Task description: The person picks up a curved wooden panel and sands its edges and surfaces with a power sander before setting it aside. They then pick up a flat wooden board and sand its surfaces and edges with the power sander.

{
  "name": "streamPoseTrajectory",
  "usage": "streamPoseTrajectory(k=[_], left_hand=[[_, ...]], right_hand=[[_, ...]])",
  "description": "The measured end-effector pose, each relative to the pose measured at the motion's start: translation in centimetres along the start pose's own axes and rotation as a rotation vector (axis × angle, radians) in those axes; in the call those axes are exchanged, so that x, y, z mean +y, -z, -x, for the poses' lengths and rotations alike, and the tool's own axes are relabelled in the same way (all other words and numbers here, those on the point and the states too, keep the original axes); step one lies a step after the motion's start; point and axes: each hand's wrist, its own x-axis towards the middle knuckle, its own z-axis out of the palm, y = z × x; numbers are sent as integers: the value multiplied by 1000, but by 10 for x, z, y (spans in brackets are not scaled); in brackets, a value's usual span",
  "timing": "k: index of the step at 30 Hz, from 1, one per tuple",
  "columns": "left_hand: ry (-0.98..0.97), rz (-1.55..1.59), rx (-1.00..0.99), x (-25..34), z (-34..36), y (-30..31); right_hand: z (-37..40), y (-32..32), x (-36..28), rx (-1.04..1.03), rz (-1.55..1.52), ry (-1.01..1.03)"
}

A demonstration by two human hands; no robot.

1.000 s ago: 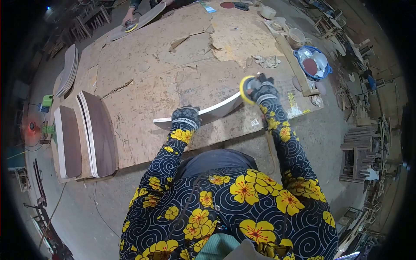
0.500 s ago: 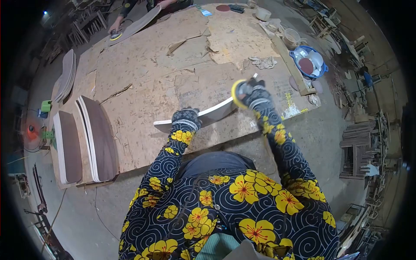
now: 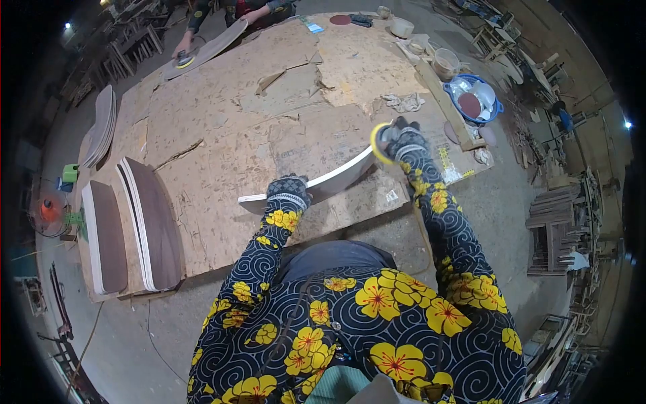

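Observation:
A curved wooden panel with a pale edge stands on its side near the front of the work table. My gloved left hand is closed around it near its left end. In my gloved right hand is a handheld sander with a yellow pad, tilted against the panel's right end. The fingers of that hand wrap over the sander's body and partly hide it.
Stacked curved panels lie at the table's left, with another stack farther back. At the far left, a co-worker's hand holds another sander on a panel. A blue basket and wooden strip are right; a fan stands left.
My right hand has moved slightly right with the sander, whose pad now meets the panel's right end. My left hand keeps its hold, slightly lower in view.

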Motion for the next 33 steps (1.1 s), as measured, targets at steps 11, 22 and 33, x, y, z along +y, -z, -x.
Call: streamPoseTrajectory(k=[11,22,33], left_hand=[[-16,-8,22,-1,-1,-6],[-89,-24,96,-47,10,-16],[58,51,-121,-101,20,7]], right_hand=[[23,15,-23,-47,-120,-23],[73,10,-88,-98,26,277],[94,-30,-132,-34,57,337]])
